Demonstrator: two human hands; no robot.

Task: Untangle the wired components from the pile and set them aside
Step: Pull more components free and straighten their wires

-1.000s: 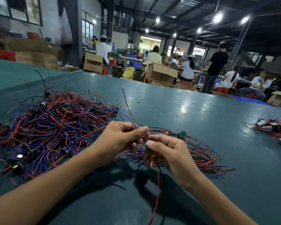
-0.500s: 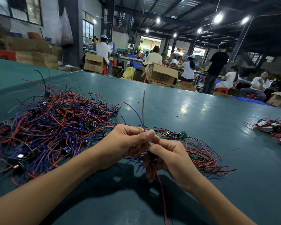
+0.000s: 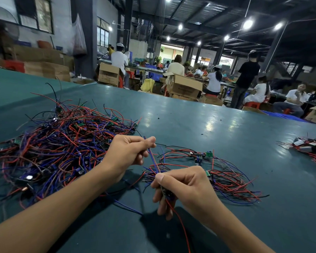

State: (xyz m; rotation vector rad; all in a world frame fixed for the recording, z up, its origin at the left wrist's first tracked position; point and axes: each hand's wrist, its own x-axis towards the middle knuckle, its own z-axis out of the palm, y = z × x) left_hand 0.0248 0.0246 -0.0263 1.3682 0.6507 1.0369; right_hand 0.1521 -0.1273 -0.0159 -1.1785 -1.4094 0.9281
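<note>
The wired component (image 3: 154,162) being worked on is strung between the two hands, a little near of centre on the bench (image 3: 190,121). The left hand (image 3: 128,154) has a narrow grip, thumb and forefinger pinching its blue and red strands. The right hand (image 3: 186,187) is curled round the small dark body at the lower end, and a red lead (image 3: 179,221) trails toward the near edge.

It looks light and limp, thin insulated wire that I'd expect to snag and loop rather than slide free. The joints at each little green board (image 3: 208,154) are probably easy to tear. Better to hold the body and draw the strands out gently.

The big pile (image 3: 58,147) lies to the left, right beside the left forearm, and the sorted bundle (image 3: 226,178) sits just right of the hands. Open bench runs far and right, up to another small heap (image 3: 310,148).
</note>
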